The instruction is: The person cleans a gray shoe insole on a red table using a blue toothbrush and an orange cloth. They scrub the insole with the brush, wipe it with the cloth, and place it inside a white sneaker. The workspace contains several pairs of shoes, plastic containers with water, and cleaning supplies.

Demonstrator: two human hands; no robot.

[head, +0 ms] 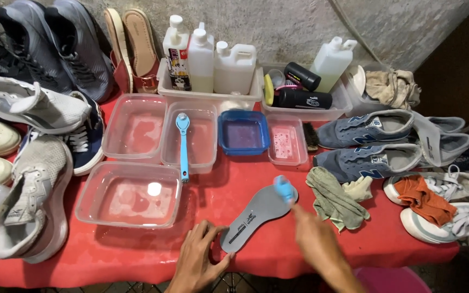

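Grey insole point(260, 216) with black print; light-blue brush point(284, 189) at its one o'clock end; red surface point(137, 249); olive-green cloth point(335, 201).

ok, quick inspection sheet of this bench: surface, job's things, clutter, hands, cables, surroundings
Surface: red table cover, wet sheen near the tubs.
Job's things: grey insole flat on the cover; small blue brush, blurred, at its upper end.
Clutter: clear tubs, blue long-handled brush, bottles, rags, many shoes.
Hands: left hand pins the insole's lower end; right hand blurred, grip on the small brush.
Cables: nothing seen.
Surroundings: rough grey wall.
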